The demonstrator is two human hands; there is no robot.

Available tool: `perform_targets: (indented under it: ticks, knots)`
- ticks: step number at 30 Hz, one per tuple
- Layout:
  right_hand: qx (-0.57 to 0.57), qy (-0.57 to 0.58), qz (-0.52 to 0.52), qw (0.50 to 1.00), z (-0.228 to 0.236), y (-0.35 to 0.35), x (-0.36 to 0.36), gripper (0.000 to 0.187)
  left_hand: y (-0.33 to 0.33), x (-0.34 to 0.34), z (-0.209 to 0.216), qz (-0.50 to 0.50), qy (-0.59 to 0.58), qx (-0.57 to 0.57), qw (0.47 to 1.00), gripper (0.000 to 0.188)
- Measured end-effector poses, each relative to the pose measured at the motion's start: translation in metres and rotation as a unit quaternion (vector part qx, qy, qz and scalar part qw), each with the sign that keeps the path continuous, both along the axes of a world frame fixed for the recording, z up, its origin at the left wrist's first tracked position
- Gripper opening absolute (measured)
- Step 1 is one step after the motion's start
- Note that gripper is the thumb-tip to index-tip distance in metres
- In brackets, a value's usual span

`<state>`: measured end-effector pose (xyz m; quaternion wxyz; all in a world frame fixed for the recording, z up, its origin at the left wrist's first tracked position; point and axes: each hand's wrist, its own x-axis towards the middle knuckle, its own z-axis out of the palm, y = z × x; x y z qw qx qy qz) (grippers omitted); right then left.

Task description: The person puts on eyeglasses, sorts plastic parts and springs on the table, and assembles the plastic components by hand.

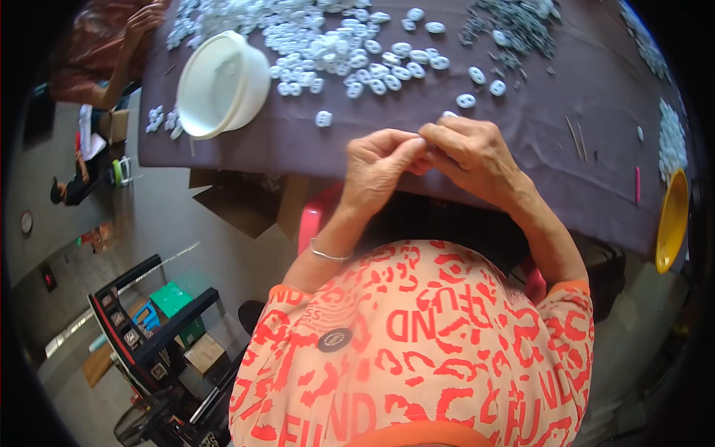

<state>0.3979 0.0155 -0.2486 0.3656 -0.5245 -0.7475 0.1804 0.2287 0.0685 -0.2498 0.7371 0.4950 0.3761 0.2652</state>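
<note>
My left hand (381, 165) and my right hand (475, 155) meet above the near edge of the dark tablecloth, fingertips pinched together. Whatever they hold is hidden by the fingers. A white oval piece (449, 115) shows just beyond my right knuckles, apparently on the table. Many small white oval pieces with openings (350, 48) lie heaped beyond my hands; a single oval piece (323, 119) sits to the left. Farther right is a pile of small dark grey parts (521, 26).
A white plastic tub (223, 86) stands at the table's left edge. On the right lie thin rods (575, 138), a pink stick (637, 185), a heap of pale pieces (670, 145) and a yellow bowl (672, 223). Another person's hand (143, 21) is at upper left.
</note>
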Motion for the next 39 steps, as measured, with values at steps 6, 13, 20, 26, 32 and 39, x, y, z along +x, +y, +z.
perform_targets:
  ticks: [6, 13, 20, 26, 32, 39]
  knots:
    - [-0.004, 0.034, -0.019, 0.999, 0.01, -0.001, -0.006, 0.031, -0.001, -0.002, 0.013, 0.028, 0.014, 0.015, 0.999, 0.013]
    - [0.01, 0.068, -0.07, 0.995, 0.008, -0.005, 0.011, 0.031, 0.047, -0.033, 0.008, 0.196, 0.218, 0.475, 0.83, 0.01]
    - [0.033, -0.005, -0.132, 0.991, 0.001, -0.006, 0.027, 0.022, 0.068, -0.053, -0.011, 0.207, 0.34, 0.453, 0.797, 0.011]
    - [0.043, -0.128, -0.283, 0.95, -0.005, 0.001, 0.058, 0.013, 0.071, -0.059, -0.013, 0.207, 0.334, 0.588, 0.707, 0.014]
    - [0.021, -0.171, -0.248, 0.953, -0.011, 0.024, 0.052, 0.012, 0.069, -0.059, -0.019, 0.157, 0.353, 0.59, 0.709, 0.022]
    - [0.03, -0.105, -0.158, 0.981, -0.01, 0.002, 0.062, 0.015, 0.057, -0.052, -0.004, 0.186, 0.353, 0.636, 0.661, 0.023]
